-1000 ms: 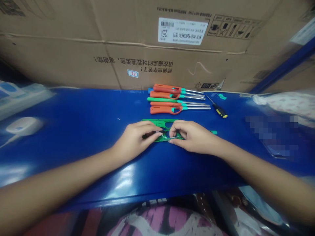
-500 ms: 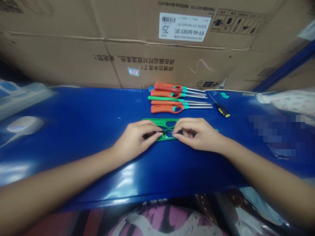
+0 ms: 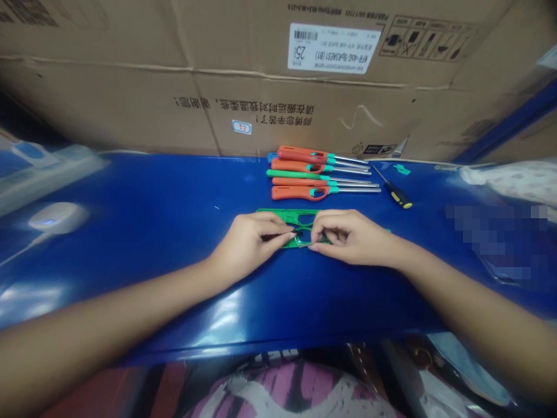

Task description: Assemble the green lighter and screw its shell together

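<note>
"The green casing [image 3: 289, 244]?"

"Between the front and back edges of the worktop [image 3: 165, 232]. Left hand [image 3: 249, 237] pinches a dark piece [image 3: 299, 233]; right hand [image 3: 351, 237] curls close (gripping? cannot tell)."

"The risk?"

"An uneven tug could spring parts loose."

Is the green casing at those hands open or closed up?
Open: its far half and near half lie side by side rather than closed together, with the left hand and right hand at the near one.

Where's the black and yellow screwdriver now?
In the head view, the screwdriver lies on the blue table, just right of the lighters, beside a small turquoise piece.
</note>
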`<state>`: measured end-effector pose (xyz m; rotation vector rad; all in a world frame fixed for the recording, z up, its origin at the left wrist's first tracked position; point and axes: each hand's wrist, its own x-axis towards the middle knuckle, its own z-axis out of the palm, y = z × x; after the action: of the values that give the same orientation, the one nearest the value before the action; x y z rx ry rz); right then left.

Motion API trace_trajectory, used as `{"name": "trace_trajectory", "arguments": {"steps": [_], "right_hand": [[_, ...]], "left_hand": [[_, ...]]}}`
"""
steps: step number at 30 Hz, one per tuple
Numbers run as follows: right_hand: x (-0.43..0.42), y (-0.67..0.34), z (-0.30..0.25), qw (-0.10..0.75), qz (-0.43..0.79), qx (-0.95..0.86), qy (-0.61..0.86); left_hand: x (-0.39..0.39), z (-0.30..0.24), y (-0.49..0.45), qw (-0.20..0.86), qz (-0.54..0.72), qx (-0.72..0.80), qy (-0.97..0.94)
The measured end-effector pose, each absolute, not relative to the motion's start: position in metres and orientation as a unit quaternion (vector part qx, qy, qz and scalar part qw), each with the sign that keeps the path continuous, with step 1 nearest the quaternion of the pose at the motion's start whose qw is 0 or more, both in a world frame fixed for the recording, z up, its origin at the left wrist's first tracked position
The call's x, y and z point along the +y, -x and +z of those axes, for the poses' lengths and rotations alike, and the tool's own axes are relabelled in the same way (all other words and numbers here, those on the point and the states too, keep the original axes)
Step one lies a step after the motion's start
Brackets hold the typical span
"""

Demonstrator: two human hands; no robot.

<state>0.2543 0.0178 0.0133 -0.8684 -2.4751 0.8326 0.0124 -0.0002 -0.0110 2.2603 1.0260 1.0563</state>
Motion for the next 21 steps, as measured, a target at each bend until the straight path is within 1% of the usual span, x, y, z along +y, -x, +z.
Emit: {"name": "trace_trajectory", "arguments": {"steps": [5,11,16,21], "right_hand": [[0.017,-0.247,0.011,0.209,0.265,-0.882,0.329],[0.015,-0.242,0.01,0.226,0.291,-0.857,0.361],[0.013,-0.242,0.011,0.214,0.283,-0.854,0.381],[0.012,-0.242,0.012,0.207,0.241,-0.872,0.373]], "left_hand": [[-0.001,-0.011,-0.014,0.221,0.378,0.37,-0.82],[-0.002,-0.012,-0.014,0.204,0.367,0.36,-0.833],[-0.003,-0.01,-0.011,0.171,0.346,0.355,-0.852],[0.0,-0.008,-0.006,0.189,0.352,0.363,-0.842]]}}
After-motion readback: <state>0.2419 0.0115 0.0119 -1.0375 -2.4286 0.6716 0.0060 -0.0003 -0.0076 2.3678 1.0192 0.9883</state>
